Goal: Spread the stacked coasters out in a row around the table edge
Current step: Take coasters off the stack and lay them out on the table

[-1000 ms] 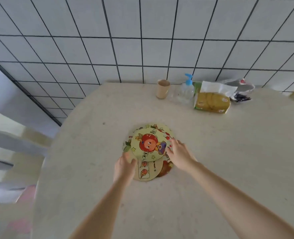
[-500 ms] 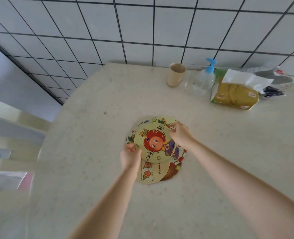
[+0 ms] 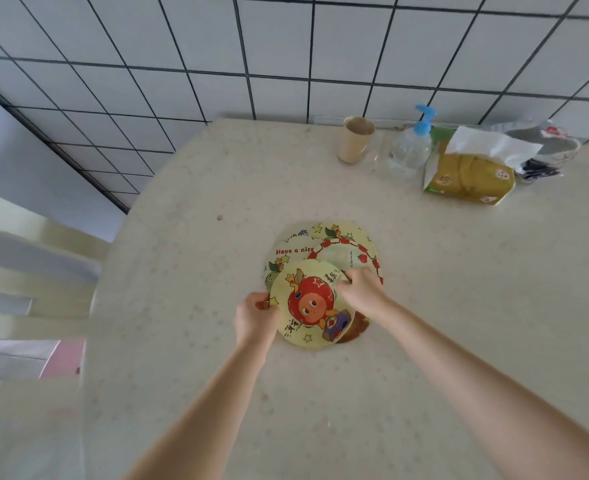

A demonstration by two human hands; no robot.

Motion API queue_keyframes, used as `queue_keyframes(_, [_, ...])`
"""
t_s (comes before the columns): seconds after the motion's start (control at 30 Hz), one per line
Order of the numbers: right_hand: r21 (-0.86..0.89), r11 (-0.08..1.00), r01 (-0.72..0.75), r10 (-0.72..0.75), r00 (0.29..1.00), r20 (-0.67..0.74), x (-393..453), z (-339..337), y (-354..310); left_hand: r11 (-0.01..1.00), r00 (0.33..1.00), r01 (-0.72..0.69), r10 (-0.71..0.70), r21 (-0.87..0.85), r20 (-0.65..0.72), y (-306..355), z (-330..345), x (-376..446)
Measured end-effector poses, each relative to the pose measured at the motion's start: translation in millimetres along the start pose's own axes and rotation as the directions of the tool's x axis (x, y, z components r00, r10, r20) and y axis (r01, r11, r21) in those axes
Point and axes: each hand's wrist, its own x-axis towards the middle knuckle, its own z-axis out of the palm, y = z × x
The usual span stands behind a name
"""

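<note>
A loose pile of round cartoon coasters [image 3: 334, 247] lies in the middle of the pale table [image 3: 189, 237]. The top coaster [image 3: 308, 306], yellow with a red-haired figure, sits toward the near side of the pile. My left hand [image 3: 256, 318] pinches its left rim. My right hand [image 3: 360, 289] grips its right edge, fingers curled over it. Beneath it show a coaster with a red apple ring and one reading "Have a nice". A brown coaster peeks out at the lower right.
At the back by the tiled wall stand a beige cup [image 3: 355, 138], a clear pump bottle [image 3: 410, 147], a yellow tissue pack [image 3: 469, 171] and a bowl with a plastic bag [image 3: 545, 147]. A chair [image 3: 26, 282] stands off the table's left edge.
Both hands have slid the top coaster off the pile toward me, uncovering the apple-ring coaster. The camera has tilted down and moved closer.
</note>
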Motion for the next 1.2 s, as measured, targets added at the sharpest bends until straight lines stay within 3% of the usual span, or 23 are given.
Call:
queue_keyframes(0.1, [-0.164, 0.985, -0.046, 0.028, 0.994, -0.107, -6.3, 11.7, 4.5, 1.000, 0.999, 0.027, -0.027, 0.002, -0.019, -4.4, -5.8, -2.9])
queue_keyframes(0.4, [-0.106, 0.994, -0.036, 0.029, 0.997, -0.071, -1.1, 5.4, -8.0, 0.990, 0.991, 0.132, -0.130, -0.054, 0.033, -8.7, 4.9, -12.3])
queue_keyframes(0.57, [-0.098, 0.995, -0.019, 0.007, 0.992, -0.127, -7.2, 15.5, -18.7, 0.933, 0.967, 0.254, -0.242, -0.256, 0.075, -14.9, 0.3, -5.6])
queue_keyframes(0.73, [-0.086, 0.989, 0.124, -0.132, 0.987, -0.097, -15.8, 18.7, -58.2, 0.819, 0.933, 0.360, -0.311, -0.448, 0.181, -20.6, -10.2, -0.5])
queue_keyframes(0.9, [-0.074, 0.980, 0.184, -0.188, 0.981, -0.056, -9.3, 17.4, -110.5, 0.762, 0.935, 0.354, -0.278, -0.542, 0.220, -9.9, -48.5, 19.6])
queue_keyframes(1.2, [0.101, 0.990, 0.103, -0.096, 0.993, -0.069, 44.5, 33.7, -183.6, 0.902, 0.995, 0.099, -0.090, -0.421, 0.041, 62.0, -128.4, 114.8])
